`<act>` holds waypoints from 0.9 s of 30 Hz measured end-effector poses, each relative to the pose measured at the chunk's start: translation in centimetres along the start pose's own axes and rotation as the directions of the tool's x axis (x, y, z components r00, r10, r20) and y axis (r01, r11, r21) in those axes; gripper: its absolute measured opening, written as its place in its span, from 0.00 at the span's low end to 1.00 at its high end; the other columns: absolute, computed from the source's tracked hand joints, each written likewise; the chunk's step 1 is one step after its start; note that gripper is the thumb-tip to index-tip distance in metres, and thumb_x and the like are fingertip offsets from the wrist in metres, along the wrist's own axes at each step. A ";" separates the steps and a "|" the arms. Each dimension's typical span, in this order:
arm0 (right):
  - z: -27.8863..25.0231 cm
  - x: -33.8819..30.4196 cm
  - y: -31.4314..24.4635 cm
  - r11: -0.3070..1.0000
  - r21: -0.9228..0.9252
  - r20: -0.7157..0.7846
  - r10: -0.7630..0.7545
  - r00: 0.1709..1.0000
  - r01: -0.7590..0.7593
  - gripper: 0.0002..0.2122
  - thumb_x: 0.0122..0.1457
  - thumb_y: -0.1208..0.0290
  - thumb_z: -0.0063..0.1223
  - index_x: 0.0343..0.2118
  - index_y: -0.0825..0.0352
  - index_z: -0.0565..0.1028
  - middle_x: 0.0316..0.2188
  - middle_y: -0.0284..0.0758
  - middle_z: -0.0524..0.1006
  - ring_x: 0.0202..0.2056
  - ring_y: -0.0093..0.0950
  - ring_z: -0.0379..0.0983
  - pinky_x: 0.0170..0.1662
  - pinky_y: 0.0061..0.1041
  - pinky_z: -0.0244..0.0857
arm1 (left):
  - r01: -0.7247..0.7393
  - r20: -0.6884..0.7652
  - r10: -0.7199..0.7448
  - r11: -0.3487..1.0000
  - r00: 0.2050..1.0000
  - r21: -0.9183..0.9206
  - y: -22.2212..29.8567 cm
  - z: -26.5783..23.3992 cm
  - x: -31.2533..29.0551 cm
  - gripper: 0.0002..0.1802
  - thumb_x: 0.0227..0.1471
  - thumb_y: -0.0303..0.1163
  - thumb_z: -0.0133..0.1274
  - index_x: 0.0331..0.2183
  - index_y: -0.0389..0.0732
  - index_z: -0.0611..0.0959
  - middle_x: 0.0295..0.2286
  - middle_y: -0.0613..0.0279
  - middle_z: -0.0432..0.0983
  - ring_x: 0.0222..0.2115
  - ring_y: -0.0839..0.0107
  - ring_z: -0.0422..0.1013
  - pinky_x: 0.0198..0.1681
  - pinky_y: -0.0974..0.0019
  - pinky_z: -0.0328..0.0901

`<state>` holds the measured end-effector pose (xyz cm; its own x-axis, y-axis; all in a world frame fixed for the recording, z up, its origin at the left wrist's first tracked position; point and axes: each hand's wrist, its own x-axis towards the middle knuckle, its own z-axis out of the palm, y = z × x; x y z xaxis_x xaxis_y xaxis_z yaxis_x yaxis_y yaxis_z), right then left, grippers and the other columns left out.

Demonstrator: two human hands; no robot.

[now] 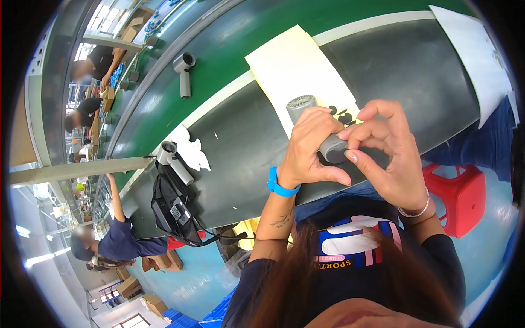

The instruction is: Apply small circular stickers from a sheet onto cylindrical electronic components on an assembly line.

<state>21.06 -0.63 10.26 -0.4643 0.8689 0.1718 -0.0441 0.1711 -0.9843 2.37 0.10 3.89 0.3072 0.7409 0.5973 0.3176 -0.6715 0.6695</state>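
Observation:
A grey hair dryer lies across my hands above the near edge of the dark work table. Its round slotted grille points away from me. My left hand, with a blue band at the wrist, is closed round the body, its thumb sticking out to the right. With thumb and fingertips, my right hand pinches the dryer's near end; whether a small part is between those fingertips cannot be made out. Just beyond my fingers, small black curved pieces rest on a pale yellow sheet.
Another grey dryer lies left by a black bag and white scraps. A further dryer is on the green conveyor. White sheeting covers the right end. Co-workers sit left; a red stool stands right.

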 end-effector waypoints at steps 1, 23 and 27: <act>0.0 0.0 -0.1 1.000 0.005 -0.004 0.008 1.000 -0.008 0.21 0.51 0.87 0.51 0.46 0.69 0.58 0.29 0.36 0.73 0.39 0.23 0.74 0.47 0.23 0.67 | 0.000 0.001 0.000 1.000 1.000 0.000 0.0 0.0 0.0 0.42 0.25 0.69 0.62 0.26 0.36 0.75 0.23 0.59 0.69 0.25 0.56 0.65 0.43 0.53 0.63; 0.2 0.0 0.1 1.000 0.016 -0.025 -0.010 1.000 0.010 0.21 0.50 0.87 0.51 0.46 0.68 0.58 0.27 0.35 0.73 0.38 0.23 0.74 0.46 0.21 0.68 | 0.009 -0.009 -0.009 1.000 1.000 0.001 0.1 0.1 0.0 0.40 0.30 0.68 0.60 0.26 0.36 0.76 0.24 0.59 0.71 0.27 0.55 0.67 0.43 0.53 0.63; 0.3 0.0 0.0 1.000 0.012 -0.026 -0.002 1.000 0.002 0.21 0.50 0.87 0.51 0.46 0.68 0.58 0.27 0.35 0.73 0.38 0.23 0.74 0.46 0.22 0.68 | 0.013 -0.010 -0.013 1.000 1.000 0.003 0.0 0.1 -0.1 0.40 0.30 0.68 0.59 0.25 0.36 0.76 0.24 0.59 0.71 0.26 0.55 0.67 0.44 0.53 0.63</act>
<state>20.79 -0.78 10.27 -0.4407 0.8805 0.1746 -0.0558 0.1672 -0.9843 2.46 0.00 3.78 0.2943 0.7500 0.5924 0.3248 -0.6615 0.6760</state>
